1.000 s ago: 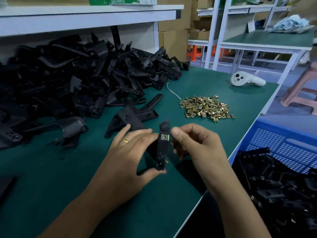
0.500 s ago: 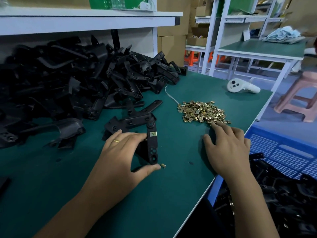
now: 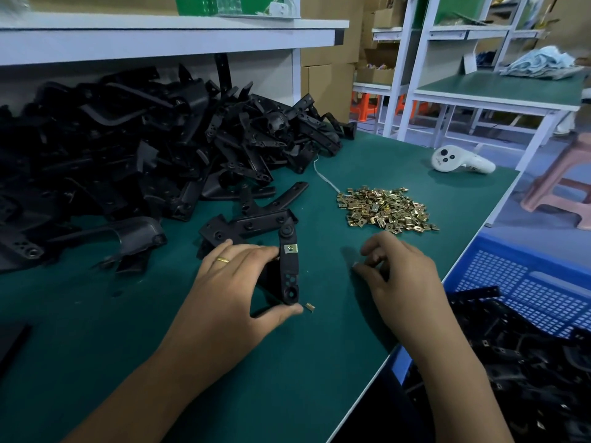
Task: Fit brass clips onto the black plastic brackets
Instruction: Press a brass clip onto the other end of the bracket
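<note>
Black plastic bracket (image 3: 289, 270) under work stands on edge on the green bench top (image 3: 160, 362), gripped by the left hand (image 3: 236, 282): fingers curl over its far side at the upper end, thumb presses at the lower end.

Head view, the only view supplied:

- One brass clip (image 3: 291, 249) is seated on the bracket, just beyond the left fingertips. The hole at the lower end, beside the thumb, carries no clip.
- A loose clip (image 3: 309, 306) lies on the bench just right of the left thumb tip, apart from the bracket.
- The right hand (image 3: 399, 276) hovers low over the bench, right of the bracket and just short of the clip pile (image 3: 387, 209). Its fingers are curled with thumb and forefinger drawn together; whether a clip sits between them cannot be told.
- The heap of brackets (image 3: 144, 148) beyond the left fingers shows no brass. The blue crate (image 3: 524, 282) below the right wrist holds brackets, some showing clips.

Progress, as judged: this bracket is part fitted, one clip on and at least one seat open. The heap suggests the bulk of the job is outstanding.

Change from half a second ago: the right hand lay flat with fingertips in the near edge of the clip pile; it is now withdrawn toward the bracket with fingers gathered. The left hand's grip and the bracket's position are unchanged, and the loose clip has not moved.
</note>
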Demonstrator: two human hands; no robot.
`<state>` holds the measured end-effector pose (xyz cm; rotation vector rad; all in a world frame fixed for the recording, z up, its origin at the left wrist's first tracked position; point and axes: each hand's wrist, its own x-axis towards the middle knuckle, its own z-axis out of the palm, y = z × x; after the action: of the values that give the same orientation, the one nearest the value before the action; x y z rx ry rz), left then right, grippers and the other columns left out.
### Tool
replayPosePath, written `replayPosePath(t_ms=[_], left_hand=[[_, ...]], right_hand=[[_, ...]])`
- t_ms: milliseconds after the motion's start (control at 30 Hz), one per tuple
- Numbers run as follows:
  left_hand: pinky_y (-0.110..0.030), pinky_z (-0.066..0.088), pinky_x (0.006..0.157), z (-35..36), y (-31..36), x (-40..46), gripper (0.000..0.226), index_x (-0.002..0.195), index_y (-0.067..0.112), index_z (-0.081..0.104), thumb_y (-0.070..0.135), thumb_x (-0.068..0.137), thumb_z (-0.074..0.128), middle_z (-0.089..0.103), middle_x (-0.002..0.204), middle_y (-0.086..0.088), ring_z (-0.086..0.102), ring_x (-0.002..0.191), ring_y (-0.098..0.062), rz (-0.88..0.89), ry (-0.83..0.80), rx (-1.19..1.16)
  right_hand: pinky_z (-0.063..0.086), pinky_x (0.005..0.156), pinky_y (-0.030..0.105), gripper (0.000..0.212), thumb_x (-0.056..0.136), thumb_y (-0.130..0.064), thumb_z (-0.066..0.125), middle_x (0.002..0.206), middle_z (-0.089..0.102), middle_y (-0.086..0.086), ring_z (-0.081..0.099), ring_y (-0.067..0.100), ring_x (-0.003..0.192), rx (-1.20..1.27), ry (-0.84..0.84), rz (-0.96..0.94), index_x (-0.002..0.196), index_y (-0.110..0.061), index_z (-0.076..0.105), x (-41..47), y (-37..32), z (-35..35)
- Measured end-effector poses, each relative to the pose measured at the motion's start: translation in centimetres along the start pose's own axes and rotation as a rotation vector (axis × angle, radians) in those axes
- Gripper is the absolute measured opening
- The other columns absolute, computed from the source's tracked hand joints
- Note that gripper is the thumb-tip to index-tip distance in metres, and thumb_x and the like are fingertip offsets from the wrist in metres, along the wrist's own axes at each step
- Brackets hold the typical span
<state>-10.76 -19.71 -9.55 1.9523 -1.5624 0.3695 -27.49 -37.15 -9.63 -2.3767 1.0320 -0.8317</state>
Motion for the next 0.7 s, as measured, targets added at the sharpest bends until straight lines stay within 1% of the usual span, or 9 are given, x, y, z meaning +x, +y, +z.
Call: replayPosePath(t_ms=[100,167,267,367,400,467,533,633,700], left_hand=[[-0.020,0.016,0.112,0.1,0.0,0.0,0.071,0.128,0.014,0.061,0.064,0.078,0.064,0.044,0.117,0.020,0.040,0.124,-0.010,-0.005,0.012,0.013],[-0.021,0.017,0.113,0.2,-0.1,0.0,0.071,0.128,0.014,0.061,0.064,0.078,0.064,0.044,0.117,0.020,0.040,0.124,-0.010,-0.007,0.017,0.004],[-0.023,0.019,0.114,0.3,-0.3,-0.1,0.072,0.130,0.016,0.060,0.065,0.078,0.063,0.044,0.118,0.021,0.039,0.126,-0.009,-0.011,0.019,-0.005],[-0.038,0.031,0.114,0.3,-0.3,-0.1,0.073,0.131,0.017,0.060,0.067,0.078,0.060,0.043,0.118,0.022,0.036,0.127,-0.006,-0.024,0.022,0.001],[-0.042,0.030,0.112,0.3,-0.2,-0.1,0.072,0.130,0.017,0.060,0.067,0.078,0.060,0.043,0.117,0.022,0.035,0.127,-0.004,-0.025,0.027,0.006],[-0.045,0.027,0.111,0.2,-0.1,0.0,0.072,0.130,0.017,0.060,0.066,0.078,0.061,0.043,0.117,0.021,0.033,0.127,-0.004,-0.028,0.031,0.011],[-0.037,0.027,0.113,0.2,-0.1,0.0,0.071,0.130,0.017,0.060,0.066,0.078,0.062,0.043,0.117,0.021,0.032,0.128,-0.004,-0.031,0.032,0.011],[-0.020,0.015,0.116,0.0,-0.1,0.1,0.071,0.131,0.015,0.059,0.064,0.079,0.063,0.046,0.118,0.019,0.025,0.131,0.004,-0.042,0.045,-0.013],[-0.019,0.012,0.113,-0.1,-0.1,0.2,0.072,0.132,0.014,0.059,0.064,0.080,0.064,0.055,0.121,0.014,0.023,0.130,0.006,-0.052,0.039,-0.016]], right_hand=[[0.047,0.089,0.041,0.017,0.098,-0.024,0.068,0.099,0.058,-0.003,0.055,0.023,0.095,-0.058,-0.111,-0.015,0.114,-0.026,0.068,-0.3,-0.7,0.2],[0.046,0.091,0.039,0.015,0.099,-0.019,0.064,0.104,0.055,0.002,0.055,0.026,0.100,-0.104,-0.160,0.010,0.113,-0.023,0.071,-0.3,-0.9,-0.1],[0.046,0.085,0.035,0.011,0.098,-0.011,0.065,0.104,0.052,0.002,0.055,0.024,0.097,-0.087,-0.178,0.022,0.103,-0.020,0.068,-0.5,-1.2,-0.5],[0.042,0.072,0.030,0.010,0.098,-0.015,0.067,0.092,0.056,-0.004,0.054,0.017,0.084,-0.027,-0.133,-0.016,0.096,-0.019,0.057,-0.7,-1.0,-0.5],[0.041,0.067,0.027,0.011,0.099,-0.016,0.066,0.087,0.058,-0.007,0.054,0.015,0.080,0.023,-0.110,-0.024,0.096,-0.020,0.056,-0.7,-0.8,-0.4],[0.043,0.065,0.023,0.011,0.100,-0.016,0.064,0.082,0.062,-0.005,0.056,0.014,0.075,0.288,-0.067,0.020,0.101,-0.026,0.060,-0.8,-0.9,-0.2],[0.050,0.072,0.027,0.018,0.100,-0.011,0.064,0.085,0.068,0.002,0.062,0.018,0.077,0.648,-0.030,0.095,0.105,-0.028,0.070,-1.0,-1.5,-0.1],[0.055,0.073,0.023,0.014,0.097,-0.004,0.066,0.085,0.074,0.011,0.069,0.018,0.076,0.972,-0.002,0.177,0.101,-0.013,0.076,-1.2,-2.6,0.4],[0.058,0.073,0.022,0.008,0.096,-0.002,0.067,0.087,0.077,0.017,0.072,0.021,0.077,1.124,-0.065,0.243,0.102,-0.003,0.072,-1.3,-3.2,0.8]])
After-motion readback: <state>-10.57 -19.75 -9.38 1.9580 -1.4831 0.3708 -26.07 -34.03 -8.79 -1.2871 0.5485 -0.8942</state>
